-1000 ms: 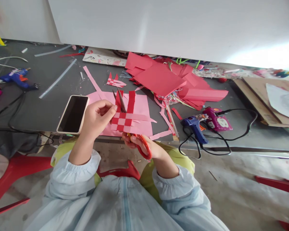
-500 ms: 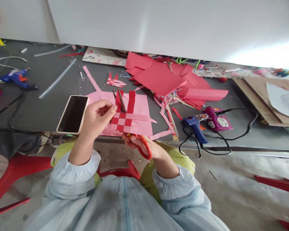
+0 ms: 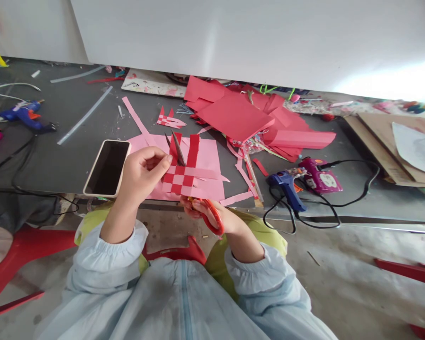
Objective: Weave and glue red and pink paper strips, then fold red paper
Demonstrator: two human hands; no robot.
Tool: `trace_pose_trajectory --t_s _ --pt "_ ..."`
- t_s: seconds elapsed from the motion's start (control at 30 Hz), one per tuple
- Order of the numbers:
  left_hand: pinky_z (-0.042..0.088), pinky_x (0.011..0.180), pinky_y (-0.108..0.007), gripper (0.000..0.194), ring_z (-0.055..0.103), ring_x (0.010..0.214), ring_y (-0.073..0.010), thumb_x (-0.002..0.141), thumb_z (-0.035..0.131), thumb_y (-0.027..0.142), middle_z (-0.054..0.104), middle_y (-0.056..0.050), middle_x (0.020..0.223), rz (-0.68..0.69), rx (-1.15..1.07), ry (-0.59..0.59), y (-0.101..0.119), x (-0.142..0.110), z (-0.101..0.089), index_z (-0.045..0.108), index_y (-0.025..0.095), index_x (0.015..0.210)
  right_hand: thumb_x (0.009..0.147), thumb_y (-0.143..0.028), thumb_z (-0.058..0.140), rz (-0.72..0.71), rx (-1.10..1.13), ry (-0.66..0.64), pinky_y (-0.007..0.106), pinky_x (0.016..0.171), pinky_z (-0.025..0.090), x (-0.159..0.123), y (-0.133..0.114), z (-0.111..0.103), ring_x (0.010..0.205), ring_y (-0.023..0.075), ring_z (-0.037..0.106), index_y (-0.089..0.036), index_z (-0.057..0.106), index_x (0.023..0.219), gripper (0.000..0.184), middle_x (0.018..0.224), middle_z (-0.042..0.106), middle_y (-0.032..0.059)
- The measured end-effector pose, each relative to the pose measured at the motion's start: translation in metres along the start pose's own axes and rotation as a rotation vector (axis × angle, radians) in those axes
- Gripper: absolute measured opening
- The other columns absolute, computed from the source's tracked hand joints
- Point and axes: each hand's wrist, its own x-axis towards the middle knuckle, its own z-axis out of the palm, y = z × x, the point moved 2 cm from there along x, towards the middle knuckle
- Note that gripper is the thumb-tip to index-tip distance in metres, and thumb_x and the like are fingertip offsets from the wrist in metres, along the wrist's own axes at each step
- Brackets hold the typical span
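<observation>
Between the thumb and fingers of my left hand (image 3: 145, 172) is the left edge of a woven paper piece (image 3: 179, 178), a red and pink checkerboard with loose strips at its top and right. My right hand (image 3: 201, 208) grips the red handles of a pair of scissors (image 3: 212, 217). The scissor blades come out above the checkered part, parted a little, against the red strip at the upper left; their middle is hidden by the woven paper. A pink paper sheet (image 3: 212, 156) lies on the table under both. Past the blades sits a smaller checkered paper scrap (image 3: 170, 120).
A phone (image 3: 107, 168) lies beside my left wrist. Red paper sheets (image 3: 233, 115) are heaped at the back. Blue glue guns with cords lie on the right (image 3: 288, 189) and left (image 3: 24, 114). Cardboard (image 3: 371, 146) rests at far right, near a purple box (image 3: 320, 174).
Both hands stay almost in place. The woven paper has shifted very slightly, and the scissor blades have moved apart a touch.
</observation>
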Motion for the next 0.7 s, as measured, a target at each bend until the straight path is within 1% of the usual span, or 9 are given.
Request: trace_pose_trajectory --t_s 0.1,0.27,0.47,0.63,0.7 --pt "0.042 0.047 -0.018 0.018 0.052 0.053 -0.0082 0.079 0.069 0.031 0.06 0.001 0.059 0.003 0.012 0.007 0.0007 -0.0002 0.0 0.064 0.019 0.066 0.088 -0.068 0.056 0.015 0.018 0.011 0.028 0.056 0.036 -0.0002 0.0014 -0.0005 0.061 0.0088 0.035 -0.023 0.048 0.089 0.046 0.082 0.04 -0.0027" --pt "0.041 0.047 -0.018 0.017 0.051 0.053 -0.0075 0.079 0.069 0.029 0.059 0.002 0.059 0.012 0.004 0.001 -0.0008 -0.0001 0.0001 0.064 0.019 0.067 0.089 -0.069 0.054 0.045 0.014 0.018 0.029 0.058 0.036 -0.0011 0.0028 0.0002 0.061 0.0104 0.034 -0.024 0.046 0.085 0.046 0.077 0.04 -0.0033" --pt "0.041 0.047 -0.018 0.02 0.051 0.053 -0.0078 0.08 0.07 0.032 0.059 0.002 0.059 0.012 0.019 0.0 -0.0007 0.0007 -0.001 0.064 0.019 0.067 0.09 -0.07 0.051 0.073 -0.01 0.011 0.031 0.06 0.037 -0.0019 0.0011 0.0001 0.061 0.0116 0.033 -0.024 0.044 0.08 0.048 0.072 0.039 -0.0036" --pt "0.04 0.047 -0.018 0.02 0.05 0.052 -0.0078 0.08 0.069 0.032 0.059 0.002 0.058 0.017 0.03 -0.001 0.0005 -0.0001 -0.0015 0.064 0.019 0.066 0.088 -0.074 0.049 0.089 -0.058 0.005 0.032 0.063 0.038 -0.0024 -0.0036 -0.0002 0.061 0.0122 0.033 -0.023 0.049 0.091 0.051 0.07 0.037 -0.0048" --pt "0.041 0.047 -0.018 0.019 0.051 0.053 -0.008 0.08 0.069 0.032 0.059 0.001 0.058 0.015 0.034 -0.006 -0.0001 -0.0006 -0.0017 0.064 0.019 0.067 0.088 -0.074 0.048 0.097 -0.069 0.006 0.032 0.064 0.039 -0.0025 -0.0053 0.0002 0.06 0.0121 0.033 -0.024 0.049 0.089 0.051 0.069 0.036 -0.0049"
